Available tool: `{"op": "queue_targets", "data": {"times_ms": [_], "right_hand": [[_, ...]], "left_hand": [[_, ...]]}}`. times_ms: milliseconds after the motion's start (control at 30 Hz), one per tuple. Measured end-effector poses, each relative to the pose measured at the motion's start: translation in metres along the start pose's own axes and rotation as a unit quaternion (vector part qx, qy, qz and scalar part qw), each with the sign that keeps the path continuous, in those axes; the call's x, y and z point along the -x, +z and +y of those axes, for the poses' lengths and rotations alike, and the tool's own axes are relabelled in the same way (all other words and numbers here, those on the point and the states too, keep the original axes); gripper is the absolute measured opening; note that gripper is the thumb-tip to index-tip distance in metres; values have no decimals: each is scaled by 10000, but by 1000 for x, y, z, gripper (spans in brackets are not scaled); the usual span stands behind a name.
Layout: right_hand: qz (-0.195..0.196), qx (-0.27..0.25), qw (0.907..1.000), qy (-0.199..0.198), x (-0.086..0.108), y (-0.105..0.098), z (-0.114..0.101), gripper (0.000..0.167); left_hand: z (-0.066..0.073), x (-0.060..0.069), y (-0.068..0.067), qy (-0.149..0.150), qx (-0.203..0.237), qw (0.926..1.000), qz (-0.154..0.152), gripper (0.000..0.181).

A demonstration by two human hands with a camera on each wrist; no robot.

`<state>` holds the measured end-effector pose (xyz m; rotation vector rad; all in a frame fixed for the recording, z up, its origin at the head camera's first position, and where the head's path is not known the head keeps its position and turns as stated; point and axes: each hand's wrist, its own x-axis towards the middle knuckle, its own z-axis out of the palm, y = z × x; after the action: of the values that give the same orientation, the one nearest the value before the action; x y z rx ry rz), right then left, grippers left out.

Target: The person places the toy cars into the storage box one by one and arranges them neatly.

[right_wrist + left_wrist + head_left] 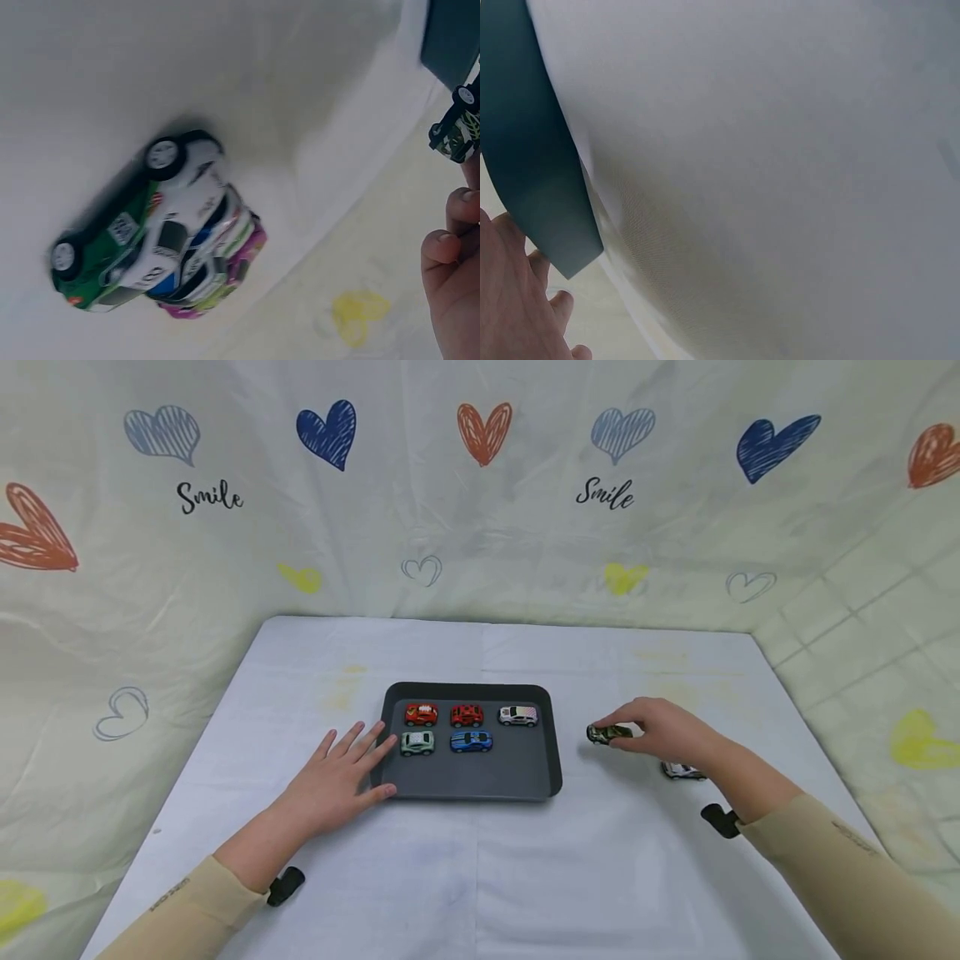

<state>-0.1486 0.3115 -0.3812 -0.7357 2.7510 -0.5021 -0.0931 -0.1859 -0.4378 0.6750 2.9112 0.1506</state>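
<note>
My right hand (671, 727) pinches a dark green camouflage toy car (598, 735) just right of the grey tray (517, 778). That same car shows at the right edge of the right wrist view. My left hand (333, 785) rests its spread fingers against the tray's left rim. Inside the tray, a red car (422, 715), a red-and-black car (467, 716) and a white-pink car (517, 716) form the back row. In front of them stand a pale green car (417, 743) and a blue car (471, 742).
Partly hidden by my right forearm, a white car (681, 771) stands on the white-covered table (420, 868). The right wrist view shows a white-and-green car (142, 232) with more cars overlapping behind it. A heart-printed cloth (517, 535) hangs behind the table.
</note>
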Motion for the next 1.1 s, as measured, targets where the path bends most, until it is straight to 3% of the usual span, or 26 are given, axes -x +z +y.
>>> {"op": "queue_targets", "data": {"times_ms": [167, 533, 800, 1100], "right_hand": [[55, 12, 9999, -117, -22, -5, -22, 35], [-80, 282, 9966, -770, -71, 3, -76, 35], [-138, 530, 9938, -966, -85, 19, -83, 33], [-446, 1312, 9829, -1213, -90, 37, -84, 30]], "left_hand": [[0, 1, 0, 12, -8, 10000, 49, 81], [-1, 0, 1, -11, 0, 10000, 1, 81], [0, 0, 0, 86, 16, 10000, 46, 80], [1, 1, -1, 116, -27, 9999, 81, 80]]}}
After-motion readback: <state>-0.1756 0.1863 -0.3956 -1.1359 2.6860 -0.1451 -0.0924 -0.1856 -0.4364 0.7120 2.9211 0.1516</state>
